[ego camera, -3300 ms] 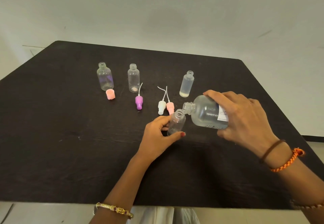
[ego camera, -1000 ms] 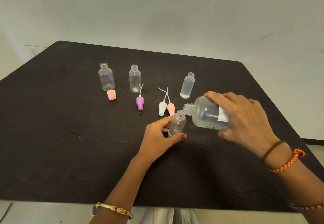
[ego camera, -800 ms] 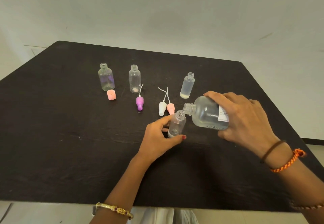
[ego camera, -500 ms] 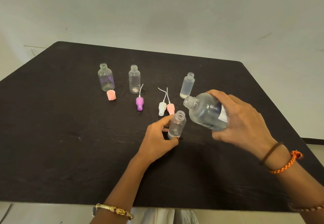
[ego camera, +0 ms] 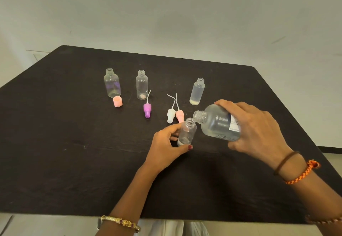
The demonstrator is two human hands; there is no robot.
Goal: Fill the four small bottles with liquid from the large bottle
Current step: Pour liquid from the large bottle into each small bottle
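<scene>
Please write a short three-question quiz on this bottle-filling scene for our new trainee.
1. True or false: the large bottle stands upright on the table.
2. Which hand grips the small bottle being filled?
A. left hand
B. right hand
3. Fill in: the loose cap beside the leftmost bottle is ____ in colour.

Key: 1 false, it is tilted in the right hand; 2 A; 3 pink.

The right hand (ego camera: 259, 134) is tipping the large bottle (ego camera: 218, 124) down again after briefly raising it, bringing its open mouth back beside the rim of the small bottle (ego camera: 187, 132). The left hand (ego camera: 166, 148) is extending its thumb along that bottle's base.
</scene>
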